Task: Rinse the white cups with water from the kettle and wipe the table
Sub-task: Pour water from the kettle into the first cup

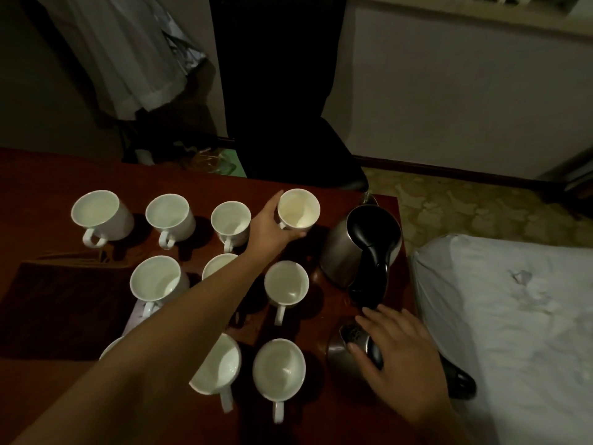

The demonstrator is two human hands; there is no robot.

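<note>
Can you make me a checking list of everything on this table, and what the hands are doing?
Surface: dark red-brown wooden table, with a dark cloth on its left part.
Job's things: ten white cups in view, upright and open-side up; a steel kettle with a black handle at the right; a second kettle nearer.
Clutter: nothing seen beyond the cloth.
Hands: left hand holds the far-right cup; right hand rests on the near kettle's handle, fingers loosely curved.
Cables: nothing seen.
Surroundings: white bedding at the right, patterned carpet, hanging clothes behind.
</note>
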